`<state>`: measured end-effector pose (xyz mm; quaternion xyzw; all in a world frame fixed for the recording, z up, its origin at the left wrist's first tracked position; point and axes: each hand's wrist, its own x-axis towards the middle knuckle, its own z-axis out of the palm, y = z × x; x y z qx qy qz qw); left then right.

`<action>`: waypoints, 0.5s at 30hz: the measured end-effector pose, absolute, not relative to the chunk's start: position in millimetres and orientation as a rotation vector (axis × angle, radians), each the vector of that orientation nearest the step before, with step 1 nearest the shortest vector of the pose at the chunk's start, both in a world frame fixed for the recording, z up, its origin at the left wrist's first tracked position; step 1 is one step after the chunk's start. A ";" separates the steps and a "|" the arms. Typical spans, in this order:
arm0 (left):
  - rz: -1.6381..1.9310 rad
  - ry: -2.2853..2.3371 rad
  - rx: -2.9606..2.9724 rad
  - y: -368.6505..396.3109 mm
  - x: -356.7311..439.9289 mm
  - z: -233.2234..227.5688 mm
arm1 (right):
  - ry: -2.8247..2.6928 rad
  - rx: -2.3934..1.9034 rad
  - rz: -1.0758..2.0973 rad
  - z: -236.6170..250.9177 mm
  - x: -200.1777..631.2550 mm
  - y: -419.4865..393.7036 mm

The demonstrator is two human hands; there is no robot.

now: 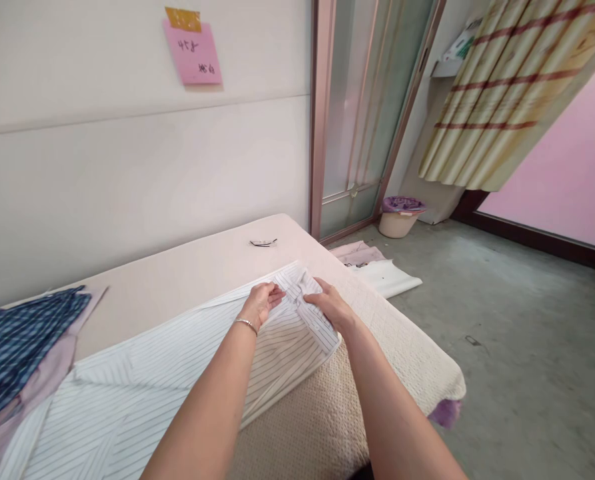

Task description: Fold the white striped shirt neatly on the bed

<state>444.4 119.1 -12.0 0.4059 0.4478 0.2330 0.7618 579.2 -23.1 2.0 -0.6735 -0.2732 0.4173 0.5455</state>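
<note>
Blue garment [17,340] at far left on bed [187,273]. Pink note [193,53] on wall, handwriting unreadable. Striped shirt [152,373] flat on bed; left hand [261,301] fingers pinch its collar, right hand [330,307] fingers press alongside. Bin [400,215] on floor.

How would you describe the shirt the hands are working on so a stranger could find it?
On the padded table along the wall, it is the white pinstriped shirt lying flat, its collar end under the left hand and right hand. The blue patterned garment beside it is dark.
</note>
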 end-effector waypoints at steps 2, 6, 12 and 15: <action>0.494 0.969 0.851 123.0 442.0 -10.4 | -0.869 -1.619 0.935 9.8 566.4 -17.6; 0.428 0.867 0.767 138.5 423.3 3.2 | -1.447 -1.883 0.706 26.5 524.6 -12.1; 0.529 0.880 0.904 159.7 384.4 10.1 | -1.909 -2.154 0.644 31.9 465.6 -17.4; 0.589 1.028 0.999 161.4 379.8 -7.2 | -1.936 -2.127 0.718 35.0 460.5 -21.5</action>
